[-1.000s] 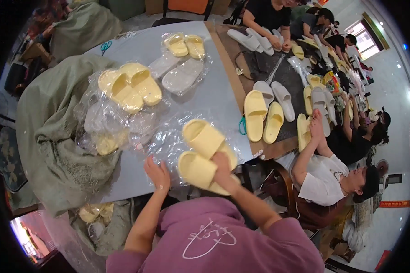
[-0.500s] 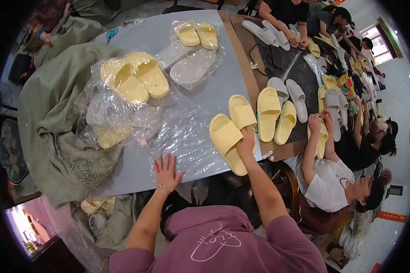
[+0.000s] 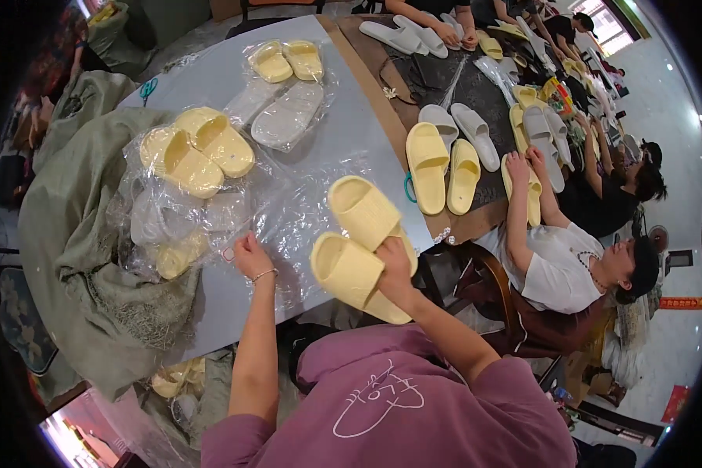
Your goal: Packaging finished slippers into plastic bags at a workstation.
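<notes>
My right hand (image 3: 396, 271) grips a pair of yellow slide slippers (image 3: 364, 209) above the near edge of the table, its fingers partly hidden by them. A clear plastic bag (image 3: 288, 214) lies spread under and left of the slippers. My left hand (image 3: 253, 257) is closed at the bag's near left side, its fingertips pinching the film. Beside those fingers is a small red-edged label (image 3: 228, 254). Farther left, bagged yellow slippers (image 3: 197, 152) rest on bagged grey slippers (image 3: 164, 218). At the far side, small yellow slippers (image 3: 288, 61) lie in film with grey ones (image 3: 288, 115).
Loose yellow slippers (image 3: 427, 168) and grey slippers (image 3: 476, 136) stand on the dark table to my right. A green woven sack (image 3: 78, 210) drapes over the left side. Teal scissors (image 3: 148, 91) lie at the far left. A co-worker in a white shirt (image 3: 558, 265) sits at the right.
My left hand has gone from lying flat with spread fingers to a closed pinch, farther left. My right hand has brought the yellow slippers left and nearer. The whole view has shifted.
</notes>
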The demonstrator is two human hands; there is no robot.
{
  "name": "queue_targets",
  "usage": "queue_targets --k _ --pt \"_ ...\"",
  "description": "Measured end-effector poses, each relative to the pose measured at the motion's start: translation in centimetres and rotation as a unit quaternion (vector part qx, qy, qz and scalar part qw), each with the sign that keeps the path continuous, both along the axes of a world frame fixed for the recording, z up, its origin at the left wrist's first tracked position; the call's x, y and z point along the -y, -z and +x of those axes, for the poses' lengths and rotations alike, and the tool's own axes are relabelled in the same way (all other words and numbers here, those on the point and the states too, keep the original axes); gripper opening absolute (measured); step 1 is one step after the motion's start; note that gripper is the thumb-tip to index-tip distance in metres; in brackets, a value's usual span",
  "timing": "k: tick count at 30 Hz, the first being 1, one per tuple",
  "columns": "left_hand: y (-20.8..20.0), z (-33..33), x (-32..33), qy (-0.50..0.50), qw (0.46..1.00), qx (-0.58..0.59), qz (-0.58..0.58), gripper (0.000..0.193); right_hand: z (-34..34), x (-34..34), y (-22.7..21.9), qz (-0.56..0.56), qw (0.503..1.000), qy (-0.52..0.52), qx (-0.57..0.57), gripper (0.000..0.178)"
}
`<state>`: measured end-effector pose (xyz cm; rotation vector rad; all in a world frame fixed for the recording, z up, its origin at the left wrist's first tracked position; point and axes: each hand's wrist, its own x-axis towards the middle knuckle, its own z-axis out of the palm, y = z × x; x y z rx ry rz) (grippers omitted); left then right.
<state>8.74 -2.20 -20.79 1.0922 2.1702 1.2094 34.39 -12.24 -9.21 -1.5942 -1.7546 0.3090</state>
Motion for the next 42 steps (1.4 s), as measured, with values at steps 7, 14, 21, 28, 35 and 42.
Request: queue_targets --k 7,14,21,28,35,42 --pt "-2.4 0.0 5.2 0.044 0.978 -0.205 0.022 0.044 -7.5 -3.6 4.9 -0.073 0.991 0.088 0.065 0.034" --pt "1.9 -3.4 10.9 0.327 0.879 -0.316 -0.140 0.063 -3.1 -2.6 6.7 -0.119 0.993 -0.024 -0.003 0.036" --pt "1.0 -3.0 11.1 0.376 0.827 -0.367 -0.200 0.072 5.1 -0.4 6.5 -0.067 0.987 -0.020 0.142 0.037" --pt "0.9 -3.4 11.8 0.386 0.829 -0.363 -0.177 0.085 9.5 -2.2 7.7 -0.089 0.970 -0.183 0.130 0.021" --pt "0.5 -3.7 11.1 0.403 0.821 -0.369 -0.164 0.091 10.3 -2.0 7.6 -0.127 0.969 -0.141 0.159 0.023" --pt "-1.0 -3.6 10.9 0.444 0.800 -0.353 -0.194 0.093 5.9 -1.4 10.4 -0.249 0.923 -0.079 0.284 0.017"
